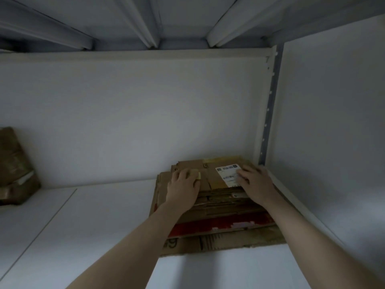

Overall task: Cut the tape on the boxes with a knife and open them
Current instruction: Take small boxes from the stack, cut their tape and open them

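Left hand (183,189) and right hand (257,182) rest on a stack (218,207) of flattened boxes on a shelf (83,226). Left fingers (181,174) lie together; right fingers (242,174) spread over a label (226,174).

Your left hand (183,189) and right hand (257,184) hide parts of the top box (208,180); its label (228,174) is unreadably small. Well left of it, a brown package (14,163) is cropped.

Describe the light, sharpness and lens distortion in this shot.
Head view: dim, bluish, even light, no glare; faint shadows on the shelf board in front of the cardboard stack; wide-angle lens bows the upright and splays the overhead beams; everything is slightly soft, so the white label under the right hand is unreadable; the brown parcel at far left is darkest.
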